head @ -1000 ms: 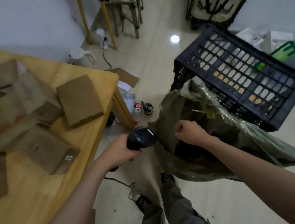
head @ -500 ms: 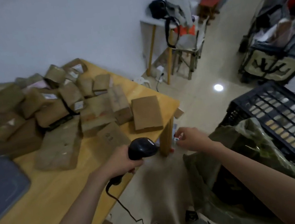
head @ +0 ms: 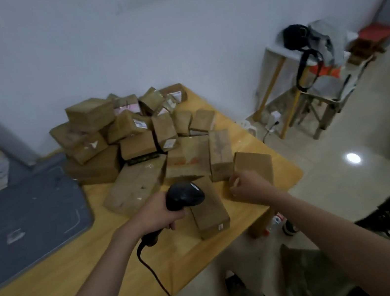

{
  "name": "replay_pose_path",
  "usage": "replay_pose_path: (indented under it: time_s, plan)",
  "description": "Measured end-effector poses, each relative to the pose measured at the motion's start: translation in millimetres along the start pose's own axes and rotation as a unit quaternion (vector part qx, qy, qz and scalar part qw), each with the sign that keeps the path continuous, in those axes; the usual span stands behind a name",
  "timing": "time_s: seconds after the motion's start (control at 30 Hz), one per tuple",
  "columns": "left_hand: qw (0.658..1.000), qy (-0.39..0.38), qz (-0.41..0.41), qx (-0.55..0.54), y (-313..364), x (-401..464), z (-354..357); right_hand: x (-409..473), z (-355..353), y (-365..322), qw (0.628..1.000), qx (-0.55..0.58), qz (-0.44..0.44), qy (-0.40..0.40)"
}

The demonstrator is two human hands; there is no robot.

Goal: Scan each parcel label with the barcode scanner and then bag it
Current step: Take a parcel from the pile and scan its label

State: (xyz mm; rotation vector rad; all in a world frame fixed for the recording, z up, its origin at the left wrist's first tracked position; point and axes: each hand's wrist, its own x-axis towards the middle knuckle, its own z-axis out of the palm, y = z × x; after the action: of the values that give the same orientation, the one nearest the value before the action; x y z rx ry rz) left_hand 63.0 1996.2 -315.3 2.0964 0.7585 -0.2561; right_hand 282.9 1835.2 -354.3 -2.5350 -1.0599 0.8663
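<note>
black corded scanner [head: 184, 196] gripped in left hand [head: 157, 215].

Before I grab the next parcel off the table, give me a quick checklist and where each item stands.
1. Scanner in hand: ok, the left hand grips the barcode scanner.
2. Right hand free: ok, the right hand holds nothing, fingers loosely curled over the flat parcel at the table corner.
3. Label showing on that parcel: not ok, only plain cardboard faces up.
4. Scanner cord clear: ok, it hangs off the table edge.
5. Bag open and ready: cannot tell, only a sliver shows bottom right.
</note>
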Motion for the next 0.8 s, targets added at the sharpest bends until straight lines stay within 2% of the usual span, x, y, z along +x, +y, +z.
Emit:
replay_pose_path:
  time_s: [0.17,0.4,0.6,0.8]
  plan:
    - [1.0,0.02,-0.017,-0.01,2.2,32.0,-18.3,55.4,-18.9,-7.0,1.0,-0.026,0.008,0.001]
    - [0.995,0.06,-0.053,-0.059,10.9,75.9,-39.2,129.0,-42.1,-4.3,0.999,0.016,0.05,0.012]
    - [0.989,0.077,-0.096,-0.084,7.8,88.9,-46.1,180.7,-27.7,-1.5,0.997,-0.016,0.071,-0.011]
    - [0.982,0.096,-0.129,-0.094,1.5,84.4,-53.4,203.0,-1.8,-5.6,0.994,0.041,0.103,0.007]
